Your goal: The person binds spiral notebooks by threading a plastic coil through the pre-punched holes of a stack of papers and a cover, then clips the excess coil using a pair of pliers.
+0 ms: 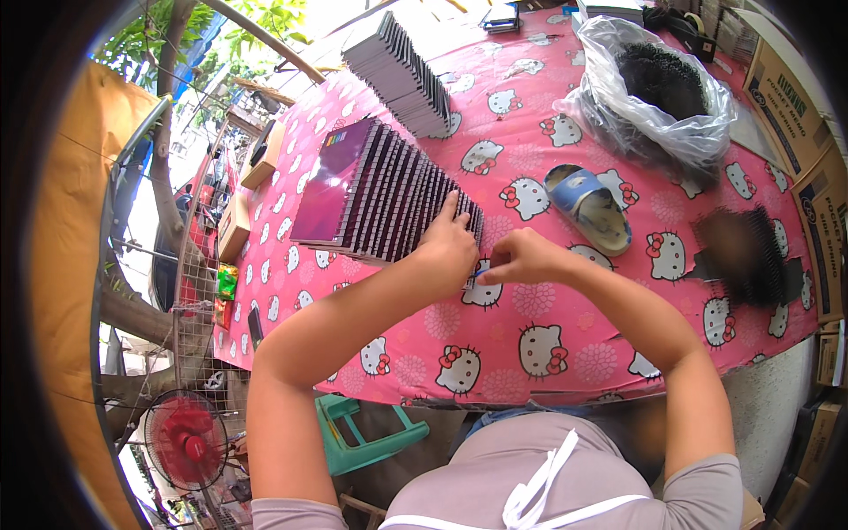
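Observation:
A leaning row of purple-covered spiral notebooks (331, 190) lies on the table with its black coil bindings showing. My left hand (450, 246) rests against the near right end of that row, index finger stretched along the bindings and the fingers apart. Beside it, my right hand (527, 256) is closed in a pinch on a small tool with a blue part (480, 274), just off the row's near corner. The fingers cover most of the tool, so its kind cannot be made out.
A second notebook stack (397, 75) stands behind. To the right are a blue slide sandal (587, 208), a clear plastic bag (609, 115) of black coils, and a loose pile of black coils (751, 256). Cardboard boxes (795, 115) line the right edge. A green stool (371, 437) is below the table.

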The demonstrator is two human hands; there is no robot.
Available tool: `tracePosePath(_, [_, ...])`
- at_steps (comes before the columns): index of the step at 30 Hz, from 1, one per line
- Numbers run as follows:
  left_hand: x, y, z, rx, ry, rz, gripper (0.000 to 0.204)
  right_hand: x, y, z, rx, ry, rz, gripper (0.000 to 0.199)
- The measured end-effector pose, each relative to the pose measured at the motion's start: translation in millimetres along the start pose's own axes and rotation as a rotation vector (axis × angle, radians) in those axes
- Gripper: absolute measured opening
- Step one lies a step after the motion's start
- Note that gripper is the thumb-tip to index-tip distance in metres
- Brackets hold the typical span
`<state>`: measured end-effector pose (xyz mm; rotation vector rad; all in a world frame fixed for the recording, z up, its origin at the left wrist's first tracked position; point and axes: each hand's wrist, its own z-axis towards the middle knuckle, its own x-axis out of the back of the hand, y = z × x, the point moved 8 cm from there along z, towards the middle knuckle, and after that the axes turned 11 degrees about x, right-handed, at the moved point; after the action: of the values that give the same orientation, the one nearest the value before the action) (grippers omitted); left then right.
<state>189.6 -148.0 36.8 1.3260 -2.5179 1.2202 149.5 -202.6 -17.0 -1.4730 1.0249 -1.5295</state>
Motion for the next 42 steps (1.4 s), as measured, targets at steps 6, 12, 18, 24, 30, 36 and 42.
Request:
tracePosePath(6, [3.7,3.1,2.0,0.008,0.108,-0.030,0.049,-6.9,13.7,-5.5,-0.251,-0.066,0.179,0.039])
tracePosePath(12, [-2.2,3.7,4.1,-0.005,0.042,-0.022,0.047,0.7,-45.8,-21.3,0.500,0.371,-0.617,0.037])
tracePosePath(18, [0.7,4.2,4.7,-0.006,-0.025,-0.021,0.045,-4.0,9.2,-5.0,-0.176,-0.080,0.123,0.042])
tracePosePath(24, [3.7,6.1,2.3,-0.016,0.082,-0.079,0.046,1.6,-1.1,-6.9,-0.021,0.058,-0.080,0.046])
tracePosePath(30, [-3.9,7.6,6.1,-0.016,0.037,-0.015,0.045,-5.0,-30.8,-28.2,0.482,0.301,-0.762,0.046])
tracePosePath(36, [-0.2,7.0,6.0,-0.020,0.052,-0.050,0.035,-10.2,-23.7,-16.9,0.407,0.224,-0.695,0.045])
tracePosePath(42, [2.0,7.2,5.9,-0.019,0.050,-0.054,0.032,-0.2,5.9,-3.7,-0.123,-0.036,-0.076,0.039])
